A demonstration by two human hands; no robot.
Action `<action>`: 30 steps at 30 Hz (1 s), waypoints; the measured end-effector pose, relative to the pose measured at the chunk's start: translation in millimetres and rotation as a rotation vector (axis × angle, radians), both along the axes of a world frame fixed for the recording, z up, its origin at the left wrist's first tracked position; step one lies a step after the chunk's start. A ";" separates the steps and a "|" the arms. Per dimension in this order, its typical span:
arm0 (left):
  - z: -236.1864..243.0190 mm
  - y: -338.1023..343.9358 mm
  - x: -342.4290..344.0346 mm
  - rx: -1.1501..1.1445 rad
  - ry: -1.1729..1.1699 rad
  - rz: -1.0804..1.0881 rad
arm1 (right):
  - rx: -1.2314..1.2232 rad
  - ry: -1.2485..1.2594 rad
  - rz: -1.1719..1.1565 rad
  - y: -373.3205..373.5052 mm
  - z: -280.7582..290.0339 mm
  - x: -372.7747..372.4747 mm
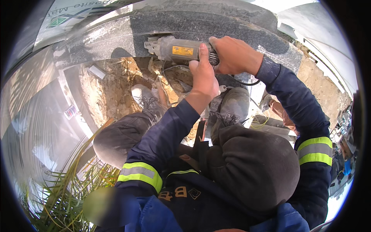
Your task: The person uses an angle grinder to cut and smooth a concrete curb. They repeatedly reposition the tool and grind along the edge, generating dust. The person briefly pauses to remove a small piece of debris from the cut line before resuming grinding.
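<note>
A dusty grey angle grinder (165, 48) with a yellow label lies level across a dark grey stone slab (251, 36), its head toward the left. My left hand (205, 77) holds the body from the near side, thumb up along it. My right hand (236, 56) is wrapped round the rear end. A thin pale line runs along the slab beside the grinder's head. The disc cannot be made out. From the rear end a dark cord (245, 82) hangs below my right hand.
Sandy, broken ground (118, 79) lies below the slab, between it and my dusty shoes (143, 96). Palm-like leaves (63, 197) stand at lower left, beside clear plastic sheeting (31, 135). What looks like another person's brown trouser leg (283, 114) shows at right. Yellow cord (261, 123) lies nearby.
</note>
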State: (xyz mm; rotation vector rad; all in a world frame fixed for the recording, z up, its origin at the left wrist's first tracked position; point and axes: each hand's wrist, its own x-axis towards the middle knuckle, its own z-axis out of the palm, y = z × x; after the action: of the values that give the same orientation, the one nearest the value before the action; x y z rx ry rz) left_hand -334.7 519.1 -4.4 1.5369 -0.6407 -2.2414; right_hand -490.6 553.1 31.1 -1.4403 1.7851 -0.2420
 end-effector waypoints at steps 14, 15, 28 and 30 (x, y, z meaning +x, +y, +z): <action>31.9 19.2 -15.7 -0.020 0.002 -0.003 | 0.025 -0.013 -0.011 18.3 10.7 -9.2; 31.8 19.5 -16.1 -0.027 0.010 -0.009 | 0.012 -0.012 -0.016 19.1 10.0 -9.6; 2.1 -8.9 -4.8 -0.028 -0.029 0.008 | 0.006 -0.022 0.010 -10.7 -17.6 -0.2; 3.8 -6.5 -4.9 -0.018 -0.027 0.017 | 0.018 -0.013 0.006 -9.8 -11.6 -0.2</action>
State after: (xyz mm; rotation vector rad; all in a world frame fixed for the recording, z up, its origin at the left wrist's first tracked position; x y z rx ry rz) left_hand -339.6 512.7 -0.6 1.5609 -0.6515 -2.1992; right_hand -490.8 543.3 19.5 -1.4280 1.7683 -0.2314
